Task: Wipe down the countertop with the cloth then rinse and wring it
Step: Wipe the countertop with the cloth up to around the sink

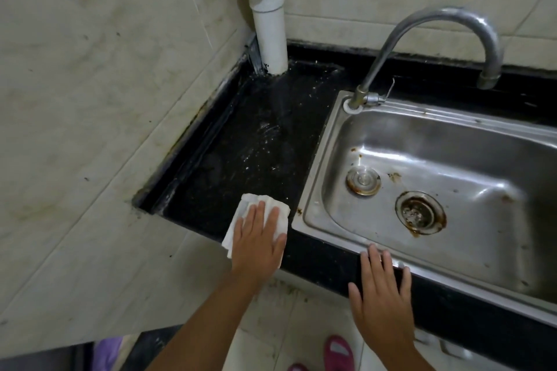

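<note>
While the left hand (pixel 258 238) presses flat, fingers spread, on the white cloth (pixel 278 217) at the countertop's (pixel 259 135) near edge, the right hand (pixel 381 289) rests open and empty on the sink (pixel 328 126) rim. Wiping looks barely begun; next, I judge, sweep forward over the specks beyond the fingertips. No writing is legible.

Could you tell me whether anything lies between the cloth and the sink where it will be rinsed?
Nothing visible does: the cloth under the left hand lies beside the sink rim, with only bare countertop between.
</note>
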Available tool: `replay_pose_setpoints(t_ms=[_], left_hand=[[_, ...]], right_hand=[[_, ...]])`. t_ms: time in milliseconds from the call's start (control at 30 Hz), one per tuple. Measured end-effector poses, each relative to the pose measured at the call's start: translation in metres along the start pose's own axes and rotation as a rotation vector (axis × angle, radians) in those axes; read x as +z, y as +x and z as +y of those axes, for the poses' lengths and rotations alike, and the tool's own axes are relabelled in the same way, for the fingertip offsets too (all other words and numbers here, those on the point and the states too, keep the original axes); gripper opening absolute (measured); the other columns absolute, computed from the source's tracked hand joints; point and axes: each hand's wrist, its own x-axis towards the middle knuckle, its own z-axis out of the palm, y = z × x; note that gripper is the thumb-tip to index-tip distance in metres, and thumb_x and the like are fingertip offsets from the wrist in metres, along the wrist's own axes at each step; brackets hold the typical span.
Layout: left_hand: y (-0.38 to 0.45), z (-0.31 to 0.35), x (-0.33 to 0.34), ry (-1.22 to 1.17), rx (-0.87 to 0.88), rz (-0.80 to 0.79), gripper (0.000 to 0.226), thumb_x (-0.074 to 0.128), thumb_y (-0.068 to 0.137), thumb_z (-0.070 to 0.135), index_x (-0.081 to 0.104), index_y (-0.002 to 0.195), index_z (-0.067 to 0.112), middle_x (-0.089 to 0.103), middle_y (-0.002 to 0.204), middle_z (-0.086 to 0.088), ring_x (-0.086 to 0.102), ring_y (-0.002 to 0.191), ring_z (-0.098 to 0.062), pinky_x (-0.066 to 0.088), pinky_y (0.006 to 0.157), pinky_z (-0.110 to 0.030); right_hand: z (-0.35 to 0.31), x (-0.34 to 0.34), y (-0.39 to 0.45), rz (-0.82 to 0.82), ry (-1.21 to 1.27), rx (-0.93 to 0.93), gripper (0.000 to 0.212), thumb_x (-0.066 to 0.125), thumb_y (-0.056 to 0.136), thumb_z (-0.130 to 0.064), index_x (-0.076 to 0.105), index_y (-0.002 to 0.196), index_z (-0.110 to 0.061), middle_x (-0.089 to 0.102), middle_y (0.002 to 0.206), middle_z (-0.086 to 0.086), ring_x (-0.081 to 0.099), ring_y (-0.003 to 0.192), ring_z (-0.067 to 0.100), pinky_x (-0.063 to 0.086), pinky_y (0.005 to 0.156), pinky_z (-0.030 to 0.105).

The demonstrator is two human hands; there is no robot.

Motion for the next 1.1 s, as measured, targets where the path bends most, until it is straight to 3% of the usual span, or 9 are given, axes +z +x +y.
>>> replay_pose_setpoints(t_ms=[100, 300, 467, 667, 767, 833, 933, 1000, 1100], left_hand=[[0.014, -0.004, -0.006, 0.073, 0.107, -0.061, 0.085, -0.022, 0.065, 0.050, -0.008, 0.145, 0.026, -0.020, 0.150, 0.005, -0.011, 0.144, -0.019, -0.016, 0.109, -0.031], [0.065, -0.005, -0.020, 0.156, 0.315, -0.108, 0.067, -0.011, 0.084, 0.048, -0.002, 0.147, 0.025, -0.008, 0.157, 0.000, -0.008, 0.144, -0.016, -0.007, 0.116, -0.035], [0.119, 0.003, -0.033, 0.124, 0.310, -0.086, 0.051, 0.020, 0.100, 0.033, 0.005, 0.148, 0.023, -0.005, 0.157, -0.003, -0.005, 0.145, -0.020, -0.003, 0.116, -0.039], [0.143, -0.040, -0.045, 0.083, 0.223, -0.050, 0.052, 0.022, 0.099, 0.033, 0.007, 0.148, 0.023, -0.002, 0.157, -0.005, -0.001, 0.144, -0.024, 0.001, 0.116, -0.042], [0.120, -0.083, -0.048, 0.088, 0.134, -0.084, 0.053, 0.021, 0.099, 0.034, 0.005, 0.148, 0.022, -0.004, 0.157, -0.007, -0.001, 0.144, -0.024, 0.001, 0.116, -0.042], [0.090, -0.102, -0.043, 0.102, 0.119, -0.066, 0.056, 0.016, 0.095, 0.039, 0.014, 0.147, 0.019, 0.007, 0.156, -0.011, 0.011, 0.144, -0.027, 0.011, 0.115, -0.045], [0.045, -0.105, -0.020, 0.094, 0.185, 0.065, 0.054, 0.017, 0.092, 0.037, 0.050, 0.128, 0.013, 0.054, 0.133, -0.015, 0.047, 0.123, -0.035, 0.037, 0.101, -0.048], [0.023, -0.086, -0.009, 0.063, 0.234, -0.008, 0.049, 0.010, 0.097, 0.035, 0.043, 0.127, 0.017, 0.057, 0.130, -0.011, 0.038, 0.124, -0.029, 0.018, 0.108, -0.042], [0.019, -0.049, -0.007, -0.002, 0.341, -0.123, 0.047, 0.028, 0.088, 0.036, 0.041, 0.130, 0.020, 0.055, 0.134, -0.006, 0.036, 0.128, -0.025, 0.005, 0.110, -0.038]], right_hand=[[0.000, 0.002, 0.000, -0.004, -0.009, -0.009, 0.059, 0.003, 0.097, -0.045, 0.036, 0.126, -0.005, 0.052, 0.130, 0.016, -0.013, 0.143, 0.012, -0.006, 0.115, 0.039], [-0.003, -0.003, 0.003, -0.046, -0.099, 0.023, 0.060, 0.004, 0.096, -0.046, 0.037, 0.125, -0.006, 0.052, 0.131, 0.015, 0.015, 0.139, 0.024, -0.010, 0.115, 0.035], [-0.004, -0.003, 0.002, -0.076, -0.173, 0.080, 0.060, 0.003, 0.097, -0.046, 0.036, 0.128, -0.008, 0.047, 0.134, 0.007, -0.012, 0.142, 0.009, -0.006, 0.115, 0.036], [-0.013, -0.007, 0.002, -0.035, -0.148, 0.134, 0.058, 0.006, 0.098, -0.047, 0.037, 0.129, -0.009, 0.053, 0.131, 0.014, -0.007, 0.143, 0.006, -0.004, 0.114, 0.039], [-0.035, -0.010, 0.007, 0.009, -0.114, 0.187, 0.058, 0.006, 0.097, -0.048, 0.040, 0.124, -0.009, 0.055, 0.128, 0.017, 0.015, 0.139, 0.019, -0.012, 0.113, 0.039], [-0.056, -0.007, 0.013, 0.044, -0.100, 0.172, 0.057, 0.006, 0.097, -0.047, 0.040, 0.123, -0.010, 0.056, 0.128, 0.018, 0.026, 0.130, 0.025, -0.012, 0.113, 0.038], [-0.082, 0.005, 0.025, 0.080, -0.080, 0.192, 0.059, 0.006, 0.097, -0.046, 0.045, 0.123, -0.009, 0.055, 0.130, 0.017, 0.028, 0.128, 0.026, -0.009, 0.112, 0.039], [-0.090, 0.012, 0.030, 0.055, -0.091, 0.228, 0.064, 0.006, 0.098, -0.044, 0.051, 0.123, -0.006, 0.054, 0.130, 0.017, 0.028, 0.128, 0.025, -0.007, 0.112, 0.039], [-0.092, 0.015, 0.031, 0.015, -0.104, 0.244, 0.062, 0.006, 0.097, -0.043, 0.048, 0.124, -0.006, 0.054, 0.131, 0.016, 0.029, 0.128, 0.024, -0.009, 0.114, 0.037]])
